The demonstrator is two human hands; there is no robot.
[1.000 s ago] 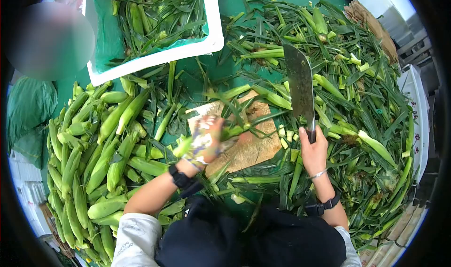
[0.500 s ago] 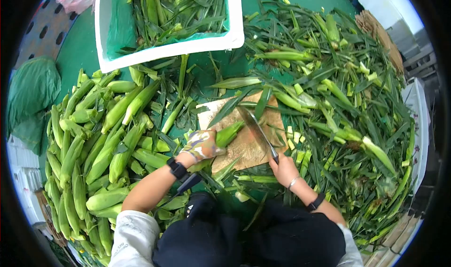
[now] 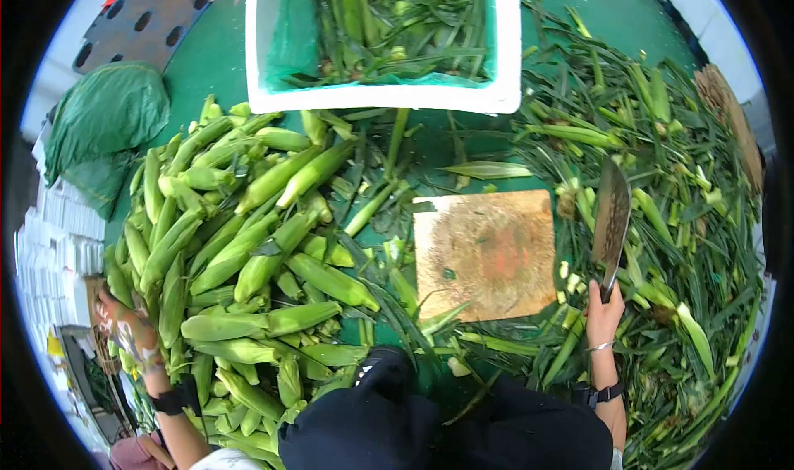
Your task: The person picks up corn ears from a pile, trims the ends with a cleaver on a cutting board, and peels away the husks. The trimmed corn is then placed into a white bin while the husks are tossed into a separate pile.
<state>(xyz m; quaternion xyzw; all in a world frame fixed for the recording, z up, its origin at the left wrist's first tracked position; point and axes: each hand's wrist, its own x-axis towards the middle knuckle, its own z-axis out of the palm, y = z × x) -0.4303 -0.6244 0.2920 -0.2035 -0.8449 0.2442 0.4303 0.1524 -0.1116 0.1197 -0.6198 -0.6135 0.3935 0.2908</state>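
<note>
My left hand (image 3: 131, 331), in a patterned glove, reaches to the far left edge of the heap of husk-on corn (image 3: 269, 263). Its fingers look spread, with no ear visible in them. In my right hand (image 3: 605, 311) is the handle of a knife (image 3: 612, 213). The broad, dark blade points up and away, over the leaf pile on the right. Between my hands lies a worn wooden cutting board (image 3: 442, 230), with a few small leaf scraps on it.
A white foam box (image 3: 385, 98) with a green liner holds leaves and husks at the front. Cut leaves and stalks (image 3: 678, 304) cover the right side. A green sack (image 3: 107, 118) stands at the left, near stacked white trays (image 3: 58, 246). Someone in pink (image 3: 136, 452) shows at lower left.
My left hand has gone from the corn ear over the board to the heap's far left edge. The knife has moved right, off the board. Ear and long leaves have left the board.
</note>
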